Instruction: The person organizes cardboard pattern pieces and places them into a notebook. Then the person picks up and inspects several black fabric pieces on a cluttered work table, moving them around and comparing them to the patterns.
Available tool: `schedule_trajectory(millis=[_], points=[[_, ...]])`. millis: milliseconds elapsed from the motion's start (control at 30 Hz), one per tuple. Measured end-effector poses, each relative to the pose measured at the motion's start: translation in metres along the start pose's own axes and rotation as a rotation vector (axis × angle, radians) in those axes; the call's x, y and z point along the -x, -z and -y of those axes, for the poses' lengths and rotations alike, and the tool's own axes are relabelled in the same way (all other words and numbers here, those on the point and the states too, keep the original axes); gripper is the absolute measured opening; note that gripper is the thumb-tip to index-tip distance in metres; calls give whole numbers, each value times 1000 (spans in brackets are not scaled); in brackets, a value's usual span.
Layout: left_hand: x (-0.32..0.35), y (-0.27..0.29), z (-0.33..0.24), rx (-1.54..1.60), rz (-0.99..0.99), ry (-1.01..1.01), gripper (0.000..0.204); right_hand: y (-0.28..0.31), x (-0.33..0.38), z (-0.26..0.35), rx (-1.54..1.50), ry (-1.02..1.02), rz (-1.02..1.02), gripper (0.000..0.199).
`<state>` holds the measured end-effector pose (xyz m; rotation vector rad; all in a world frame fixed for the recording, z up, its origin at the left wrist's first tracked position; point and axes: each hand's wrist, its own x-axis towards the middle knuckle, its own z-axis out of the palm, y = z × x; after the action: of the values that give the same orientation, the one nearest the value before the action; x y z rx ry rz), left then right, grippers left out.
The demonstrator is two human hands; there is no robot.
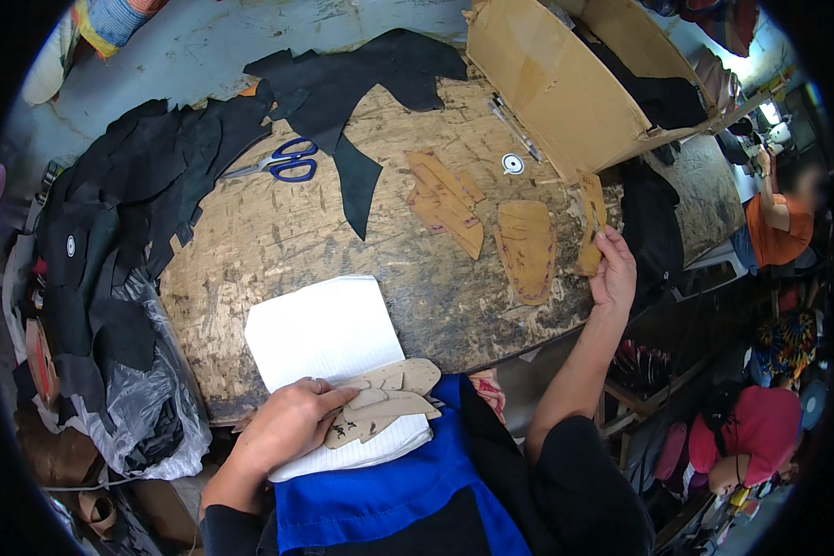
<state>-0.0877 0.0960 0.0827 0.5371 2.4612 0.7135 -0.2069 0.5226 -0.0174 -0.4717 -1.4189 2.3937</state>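
Observation:
My left hand (292, 422) grips a small stack of grey-brown cardboard pattern pieces (389, 378) over an open lined notebook (320, 324). The notebook's lower half lies at the table's near edge, against my blue apron (371, 505). Out to the right, my right hand (613, 267) pinches a narrow tan pattern piece (588, 218) between thumb and fingers at the table's right side. Just left of it lies a tan, sole-shaped pattern (525, 252) with dark marks along its rim. Beyond that, several overlapping tan pattern pieces (445, 199) rest on the wood.
Black leather pieces (361, 79) spread over the table's far and left parts. Blue-handled scissors (287, 162) lie near them. A cardboard box (551, 88) stands at the far right, pens (514, 125) beside it. A plastic bag (162, 408) hangs at the left. Two people (778, 218) are at the right.

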Motion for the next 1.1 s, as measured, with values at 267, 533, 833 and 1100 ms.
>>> schedule_trajectory(millis=[267, 533, 833, 1100], points=[[0, -3, 3, -2, -28, -43, 36, -6, 1, -11, 154, 1, -13, 19], [-7, -5, 9, 116, -13, -60, 42, -114, 79, -68, 646, 43, 521, 39], [46, -1, 62, 704, -701, 241, 82, -161, 147, -88, 885, 199, 812, 17], [61, -63, 127, 1181, -838, 81, 94, -127, 144, -67, 426, -109, 1443, 13]])
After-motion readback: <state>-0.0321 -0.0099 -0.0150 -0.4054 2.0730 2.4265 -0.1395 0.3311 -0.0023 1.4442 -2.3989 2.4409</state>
